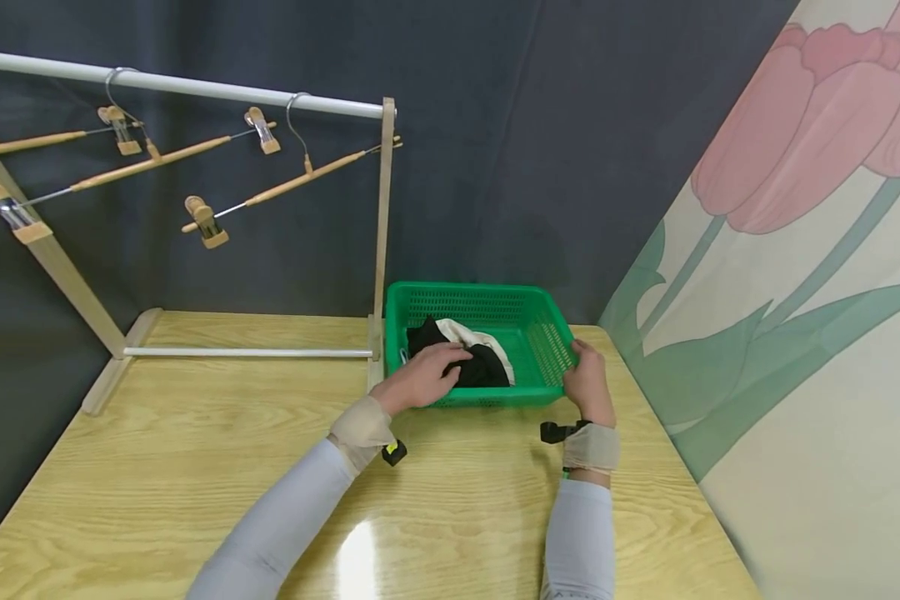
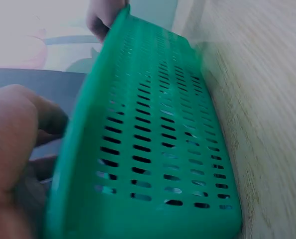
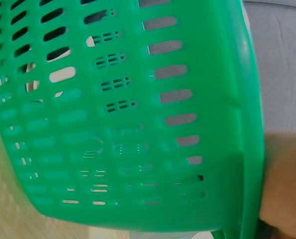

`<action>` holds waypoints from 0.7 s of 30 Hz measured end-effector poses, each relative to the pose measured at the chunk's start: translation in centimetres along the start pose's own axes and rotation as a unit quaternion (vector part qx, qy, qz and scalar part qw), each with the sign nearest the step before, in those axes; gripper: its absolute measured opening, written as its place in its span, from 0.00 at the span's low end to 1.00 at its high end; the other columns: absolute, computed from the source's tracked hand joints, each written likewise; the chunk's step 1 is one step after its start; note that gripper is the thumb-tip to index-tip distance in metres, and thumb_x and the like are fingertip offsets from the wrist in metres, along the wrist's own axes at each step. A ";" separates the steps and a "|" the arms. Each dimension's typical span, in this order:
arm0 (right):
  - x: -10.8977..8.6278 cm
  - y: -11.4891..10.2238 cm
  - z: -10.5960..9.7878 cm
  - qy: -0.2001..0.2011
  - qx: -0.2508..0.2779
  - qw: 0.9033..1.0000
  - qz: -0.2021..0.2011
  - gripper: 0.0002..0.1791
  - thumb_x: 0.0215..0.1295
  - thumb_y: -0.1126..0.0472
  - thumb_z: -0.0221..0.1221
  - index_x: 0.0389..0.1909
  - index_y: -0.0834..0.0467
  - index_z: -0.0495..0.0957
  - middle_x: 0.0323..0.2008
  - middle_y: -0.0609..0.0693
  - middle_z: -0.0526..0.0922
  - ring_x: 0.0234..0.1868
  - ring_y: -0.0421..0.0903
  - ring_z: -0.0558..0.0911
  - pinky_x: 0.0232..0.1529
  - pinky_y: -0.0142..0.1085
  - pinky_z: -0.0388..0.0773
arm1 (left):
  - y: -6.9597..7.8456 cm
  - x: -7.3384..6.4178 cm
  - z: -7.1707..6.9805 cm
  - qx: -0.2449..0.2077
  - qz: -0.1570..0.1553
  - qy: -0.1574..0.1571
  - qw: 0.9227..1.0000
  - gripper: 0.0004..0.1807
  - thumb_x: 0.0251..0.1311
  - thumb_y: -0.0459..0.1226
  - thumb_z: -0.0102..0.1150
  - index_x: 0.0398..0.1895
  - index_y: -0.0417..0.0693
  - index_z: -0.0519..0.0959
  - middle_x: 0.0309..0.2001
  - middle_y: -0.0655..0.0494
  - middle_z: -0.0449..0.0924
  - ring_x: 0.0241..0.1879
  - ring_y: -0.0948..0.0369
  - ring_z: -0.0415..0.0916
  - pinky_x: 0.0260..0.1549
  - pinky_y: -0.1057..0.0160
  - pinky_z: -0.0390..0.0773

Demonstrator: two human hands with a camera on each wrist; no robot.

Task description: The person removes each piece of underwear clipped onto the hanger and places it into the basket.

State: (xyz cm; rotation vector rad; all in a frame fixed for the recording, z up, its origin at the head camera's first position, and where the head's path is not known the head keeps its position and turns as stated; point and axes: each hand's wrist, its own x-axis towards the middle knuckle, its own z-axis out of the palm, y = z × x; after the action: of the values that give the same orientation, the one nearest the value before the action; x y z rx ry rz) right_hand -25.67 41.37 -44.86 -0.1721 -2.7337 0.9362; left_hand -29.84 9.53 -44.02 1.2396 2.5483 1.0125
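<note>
A green plastic basket [image 1: 528, 333] with slotted sides stands on the table, holding black cloth [image 1: 487, 368] and white cloth [image 1: 456, 332] bunched at its left. My left hand [image 1: 422, 377] reaches over the near rim, fingers relaxed above or against the black cloth; whether they touch it cannot be told. In the left wrist view that hand [image 2: 11, 132] is beside the basket's rim, its fingertips partly hidden. With my right hand [image 1: 588, 382] I grip the basket's right rim near the front corner. The right wrist view shows part of this hand [image 3: 287, 184] behind the rim.
Left of the basket stands a wooden rack with a white top rail [image 1: 210, 88] and a low bar [image 1: 247, 352]. Hangers with wooden clips [image 1: 206, 223] hang from it. A dark curtain [image 1: 495, 167] is behind, and a tulip-patterned wall [image 1: 817, 275] rises on the right.
</note>
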 end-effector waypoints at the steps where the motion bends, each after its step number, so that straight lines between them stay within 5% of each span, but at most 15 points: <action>1: 0.1 0.0 0.1 0.002 0.000 1.000 -0.002 0.34 0.60 0.81 0.36 0.71 0.79 0.57 0.74 0.75 0.57 0.73 0.72 0.60 0.46 0.50 0.68 | 0.2 -0.4 -0.1 -0.005 0.004 0.011 1.000 0.22 0.79 0.36 0.44 0.72 0.43 0.71 0.76 0.42 0.62 0.76 0.47 0.57 0.72 0.47 0.62; 6: 0.3 0.2 0.1 0.011 -0.006 1.000 -0.018 0.33 0.60 0.80 0.35 0.70 0.80 0.58 0.73 0.77 0.58 0.59 0.75 0.72 0.30 0.44 0.65 | 1.3 -2.5 -0.4 -0.028 0.036 0.072 0.996 0.21 0.77 0.34 0.46 0.69 0.44 0.74 0.75 0.44 0.63 0.75 0.48 0.60 0.68 0.47 0.68; 10: 0.6 0.5 -0.1 0.022 -0.013 0.999 -0.029 0.31 0.63 0.80 0.36 0.69 0.81 0.59 0.71 0.78 0.59 0.65 0.75 0.68 0.33 0.47 0.67 | 2.3 -3.9 -0.3 -0.048 0.061 0.112 0.991 0.20 0.76 0.33 0.48 0.67 0.45 0.76 0.73 0.46 0.66 0.73 0.48 0.63 0.65 0.47 0.72; 16: 1.0 1.1 -0.3 0.029 -0.013 0.999 -0.037 0.27 0.69 0.76 0.39 0.69 0.81 0.60 0.71 0.78 0.59 0.57 0.76 0.73 0.35 0.50 0.69 | 3.2 -5.2 0.4 -0.076 0.071 0.168 0.980 0.19 0.74 0.30 0.49 0.63 0.43 0.79 0.71 0.46 0.70 0.71 0.48 0.67 0.61 0.49 0.74; 19: 1.0 1.1 -0.5 0.027 -0.016 0.999 -0.038 0.26 0.73 0.73 0.41 0.69 0.81 0.60 0.72 0.79 0.58 0.66 0.77 0.65 0.52 0.58 0.72 | 3.4 -5.7 0.7 -0.090 0.074 0.193 0.974 0.19 0.73 0.29 0.50 0.63 0.42 0.79 0.71 0.47 0.70 0.68 0.48 0.71 0.50 0.51 0.80; 21: 1.0 0.9 -0.6 0.027 -0.021 0.999 -0.038 0.26 0.74 0.71 0.43 0.69 0.81 0.60 0.72 0.78 0.57 0.72 0.76 0.58 0.67 0.62 0.63 | 3.4 -6.1 0.8 -0.087 0.073 0.209 0.971 0.19 0.72 0.29 0.51 0.63 0.42 0.78 0.72 0.47 0.69 0.68 0.47 0.71 0.49 0.51 0.81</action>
State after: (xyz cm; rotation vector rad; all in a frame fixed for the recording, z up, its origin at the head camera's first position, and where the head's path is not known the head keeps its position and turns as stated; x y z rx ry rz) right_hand -26.49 42.58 -44.77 -0.0988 -2.6920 0.8429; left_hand -23.31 6.88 -43.47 1.2934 2.6055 1.6479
